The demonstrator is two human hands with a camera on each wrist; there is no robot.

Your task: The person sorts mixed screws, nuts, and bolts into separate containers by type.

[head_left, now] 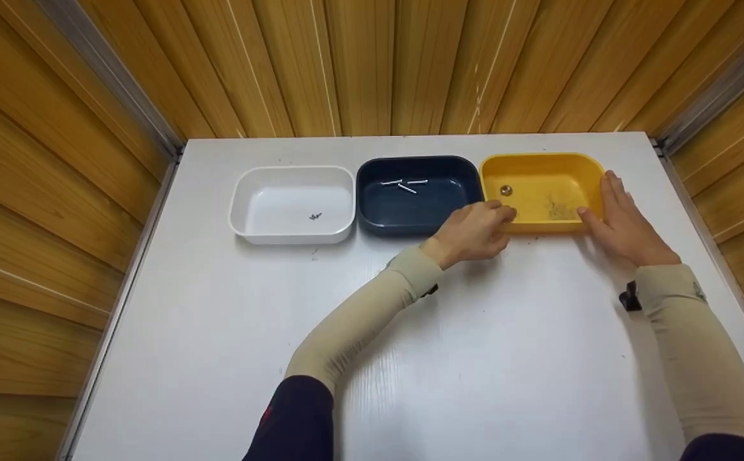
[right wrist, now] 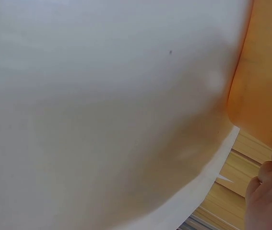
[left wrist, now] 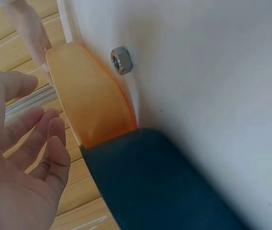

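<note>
My left hand (head_left: 473,232) is at the front left corner of the yellow bin (head_left: 541,227). In the left wrist view, the left hand (left wrist: 30,158) has thumb and fingers loosely bent and apart, with nothing between them. A hex nut (left wrist: 121,60) lies on the white table just outside the bin's front wall; my left hand hides it in the head view. Another nut (head_left: 506,190) sits inside the yellow bin, toward its left. My right hand (head_left: 625,224) holds the bin's right end, fingers along the outer wall and thumb over the rim.
A dark blue bin (head_left: 410,225) with several silver screws (head_left: 408,186) adjoins the yellow one. Further left stands a white bin (head_left: 292,238) containing small dark pieces (head_left: 315,216). The white table (head_left: 474,358) extends toward me; wooden panels (head_left: 391,70) rise behind.
</note>
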